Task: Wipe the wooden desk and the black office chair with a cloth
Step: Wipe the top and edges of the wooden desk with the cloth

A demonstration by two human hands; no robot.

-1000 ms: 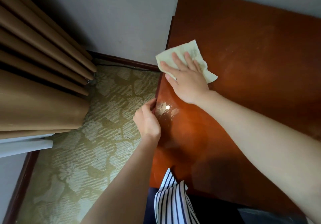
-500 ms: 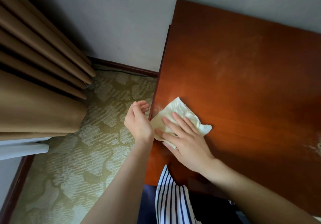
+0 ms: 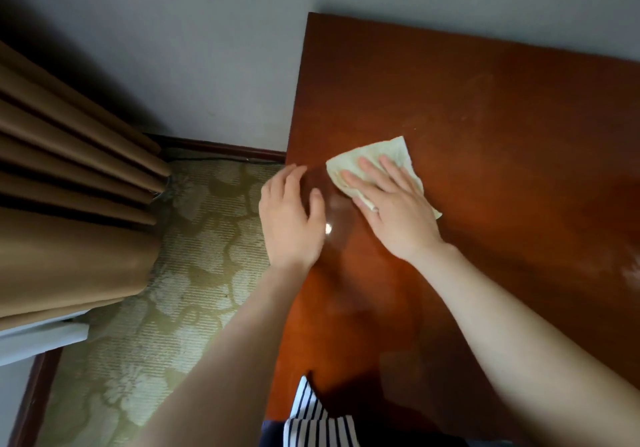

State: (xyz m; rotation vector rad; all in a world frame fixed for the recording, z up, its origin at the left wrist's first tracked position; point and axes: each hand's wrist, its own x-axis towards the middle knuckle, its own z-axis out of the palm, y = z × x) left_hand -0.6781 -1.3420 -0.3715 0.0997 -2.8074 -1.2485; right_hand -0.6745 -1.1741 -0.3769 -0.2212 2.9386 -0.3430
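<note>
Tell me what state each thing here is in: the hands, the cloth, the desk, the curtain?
wooden desk: glossy, with faint smears on its far part.
cloth: lying on the wooden desk, partly covered.
right hand: open, fingers straight, pressing the cloth.
left hand: open, at the wooden desk's left edge, holding nothing.
curtain: gathered in folds.

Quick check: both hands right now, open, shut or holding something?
Left hand: open, at the desk edge, holding nothing.
Right hand: open, flat fingers pressing the cloth onto the desk.
</note>
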